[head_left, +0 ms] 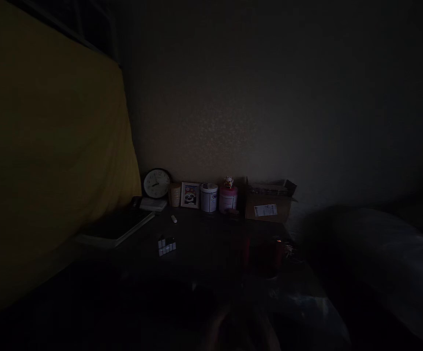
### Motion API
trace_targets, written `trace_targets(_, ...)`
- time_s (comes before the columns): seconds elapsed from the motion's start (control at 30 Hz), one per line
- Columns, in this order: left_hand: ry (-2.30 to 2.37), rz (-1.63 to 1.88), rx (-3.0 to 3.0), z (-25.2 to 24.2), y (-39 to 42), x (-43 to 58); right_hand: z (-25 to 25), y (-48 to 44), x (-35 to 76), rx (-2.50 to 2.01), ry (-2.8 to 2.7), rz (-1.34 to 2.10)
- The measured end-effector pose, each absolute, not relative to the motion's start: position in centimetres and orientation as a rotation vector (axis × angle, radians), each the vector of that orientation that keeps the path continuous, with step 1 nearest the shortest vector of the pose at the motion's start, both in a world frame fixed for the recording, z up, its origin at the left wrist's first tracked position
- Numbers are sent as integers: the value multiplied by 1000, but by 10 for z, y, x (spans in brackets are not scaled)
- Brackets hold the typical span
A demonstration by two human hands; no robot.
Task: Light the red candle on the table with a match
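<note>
The room is very dark. At the bottom middle a dim shape that may be one of my hands (240,326) shows near the front of the dark table (204,243); its fingers are lost in shadow and I cannot tell which hand it is. A small pale block-like object (167,246) lies on the table ahead of it. A reddish object with a tiny red light (279,241) sits to the right of it.
Along the wall stand a round clock (156,183), a small picture frame (190,195), a white jar (209,197), a pink jar (228,196) and a cardboard box (268,204). A book (118,226) lies at left beside a yellow sheet (50,161). Pale bedding (379,258) lies right.
</note>
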State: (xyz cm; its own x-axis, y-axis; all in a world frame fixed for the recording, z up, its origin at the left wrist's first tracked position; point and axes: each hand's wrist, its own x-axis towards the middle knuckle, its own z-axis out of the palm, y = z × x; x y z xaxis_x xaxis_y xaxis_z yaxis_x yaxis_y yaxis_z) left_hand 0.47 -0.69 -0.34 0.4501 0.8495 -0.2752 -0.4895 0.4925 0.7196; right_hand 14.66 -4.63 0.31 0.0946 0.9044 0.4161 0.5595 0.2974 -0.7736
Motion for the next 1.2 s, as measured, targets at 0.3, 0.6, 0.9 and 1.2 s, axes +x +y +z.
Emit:
trace_targets(0.3, 595, 890, 471, -18, -14, -12, -17, -41, 145, -1372, -1575, 444)
trace_targets(0.6, 543, 796, 363, -19, -2, 11, -11, -46, 144, -1320, -1628, 556)
trace_targets(0.9, 372, 712, 382, -21, -2, 13, -7, -30, 180, -1298, -1248, 954)
trace_targets(1.2, 428, 634, 380, -31, -4, 13, -18, -24, 176, -1348, -1031, 1194)
